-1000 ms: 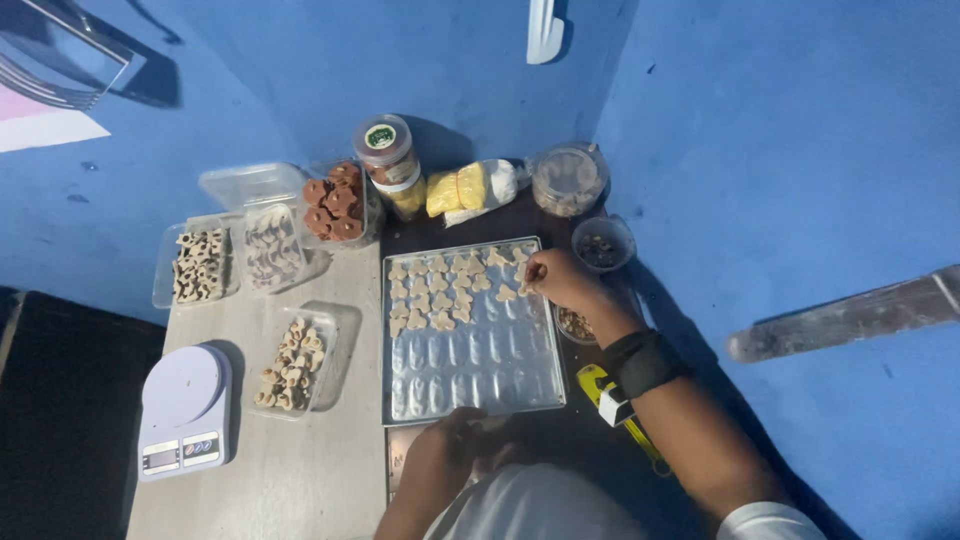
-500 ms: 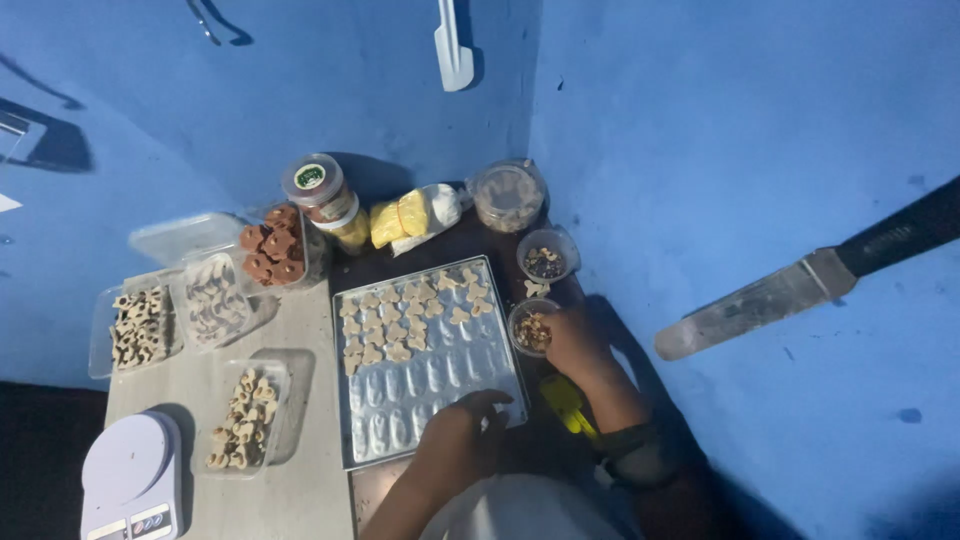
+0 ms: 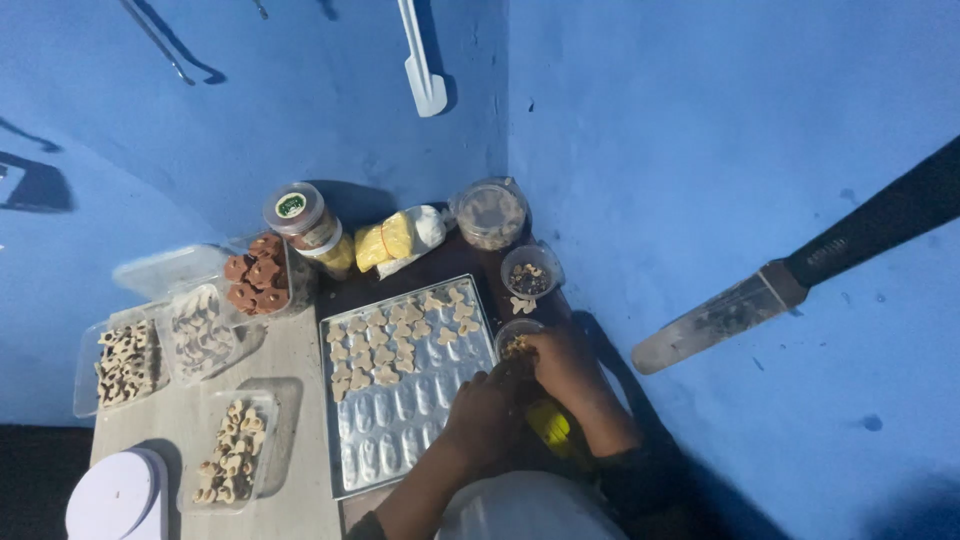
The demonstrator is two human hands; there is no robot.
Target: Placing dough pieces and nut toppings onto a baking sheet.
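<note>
A silver baking tray lies on the table, its far half covered with several small pale cookie pieces. My left hand rests at the tray's right edge, fingers curled, beside my right hand. My right hand reaches into a small clear cup of brownish bits just right of the tray. Whether either hand pinches anything is hidden. A yellow object shows under my right wrist.
Clear tubs of cookies and brown ones stand left. A lidded jar, yellow bags, a round tub, a cup stand behind. A white scale sits front left. A spatula hangs on the blue wall.
My right hand has drawn back from the tray's far right corner to the small cup beside the tray. My left hand has come up to the tray's right edge. The view shifted.
</note>
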